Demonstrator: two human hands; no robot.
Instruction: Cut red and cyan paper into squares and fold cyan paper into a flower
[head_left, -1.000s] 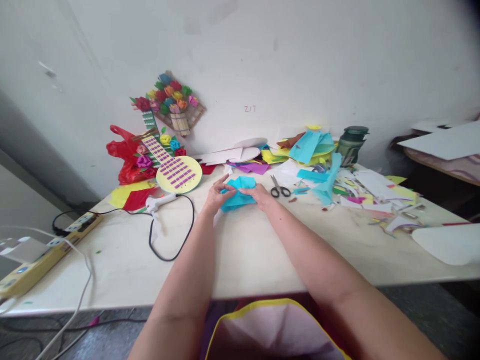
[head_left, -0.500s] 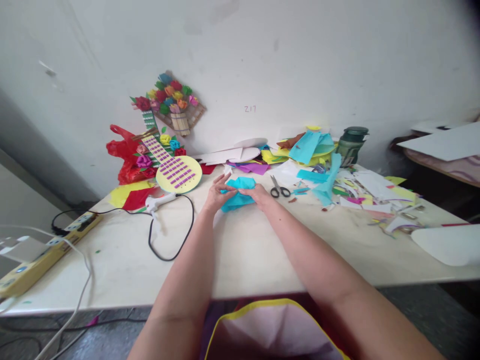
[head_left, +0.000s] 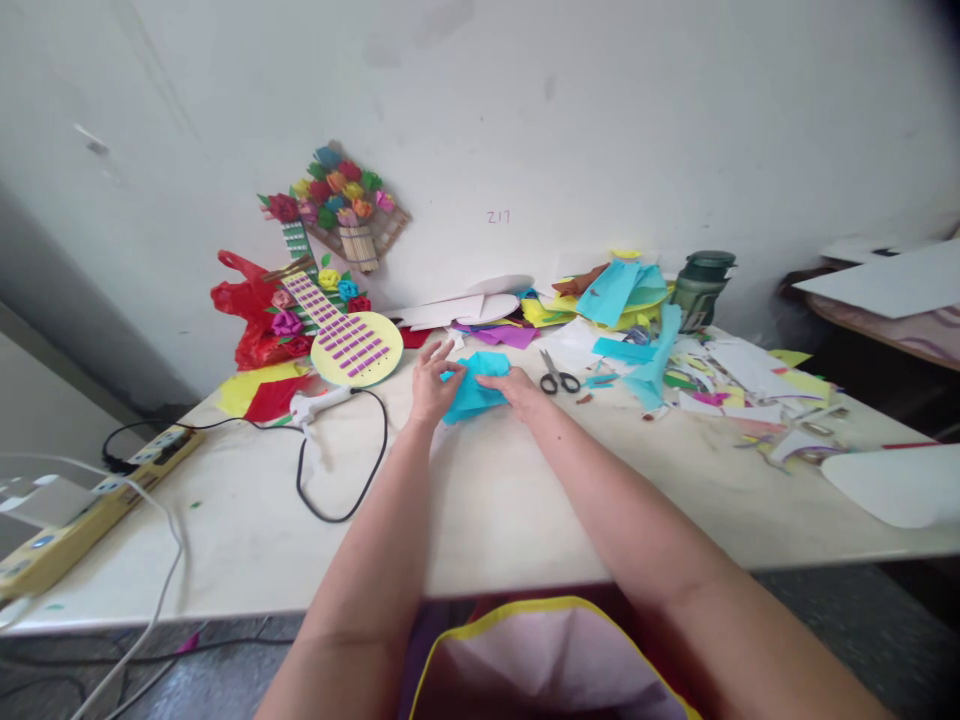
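Observation:
A bright blue piece of crepe paper (head_left: 480, 388), creased and partly folded, is held just above the middle of the table. My left hand (head_left: 435, 380) pinches its left edge between thumb and index finger, the other fingers raised. From the right side, my right hand (head_left: 520, 388) grips the paper with the thumb on top; its other fingers are mostly hidden. Dark-handled scissors (head_left: 559, 375) lie just right of my right hand, blades pointing away.
A white glue gun (head_left: 319, 403) with a black cord lies left. Behind it rests a yellow paper guitar (head_left: 358, 348) with paper flowers. Paper scraps (head_left: 735, 385) and a green bottle (head_left: 703, 290) are right. A power strip (head_left: 97, 510) runs along the left edge.
My left hand has shifted slightly left and turned more upright, its fingers now drawn into a pinch at the paper's edge. My right hand has hardly moved.

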